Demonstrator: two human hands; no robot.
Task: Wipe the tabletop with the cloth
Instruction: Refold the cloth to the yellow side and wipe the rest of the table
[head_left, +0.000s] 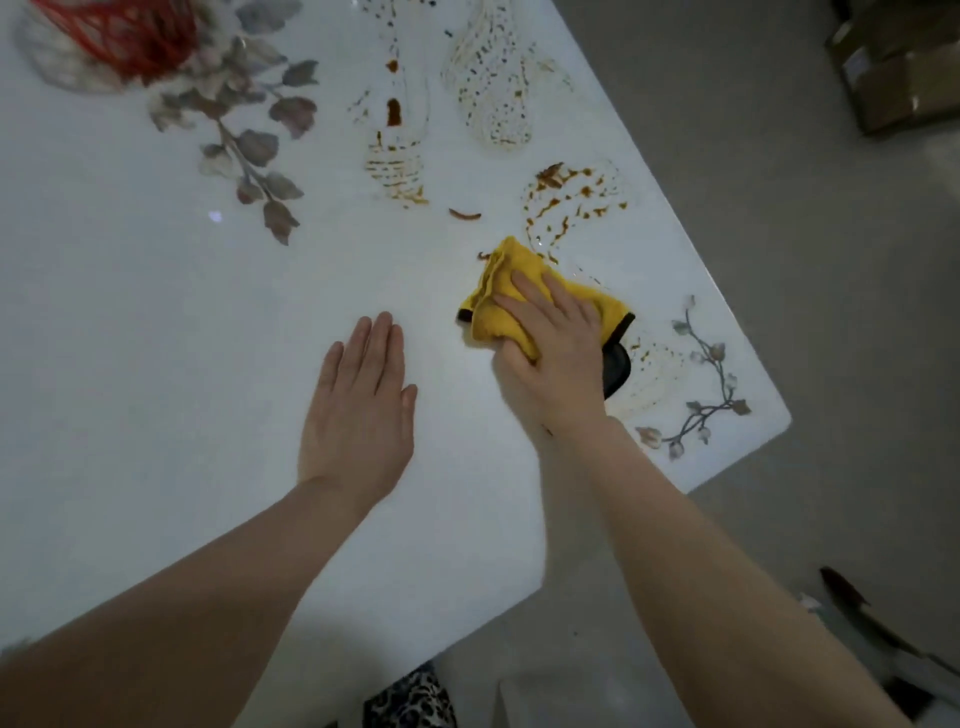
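Looking down at a glossy white surface (156, 322) with printed leaf sprigs, we've got our right hand (556, 353) pressed on a bunched-up yellow cloth (501, 291) near the right edge, not far from the corner. Our fingers (524, 291) lie mostly flat across the top of the cloth while the thumb tucks round its near edge, so it's pinned and lightly gripped rather than balled in a fist. A dark trim shows along the cloth's edges, and something black (618, 371) pokes out just beside the wrist, can't really tell what it is. Our left hand (358, 410) rests palm down on the bare surface to the left of the cloth, fingers straight and together, nothing in it. Beyond the cloth there are brown sauce-like smears (558, 200), one patch almost touching the cloth's far edge, plus more streaks (395, 156) further up and a speckled patch (493, 93) near the far side. A red mesh thing (119, 31) sits at the top left corner, blurry. Cardboard boxes (893, 67) sit on the floor off to the right
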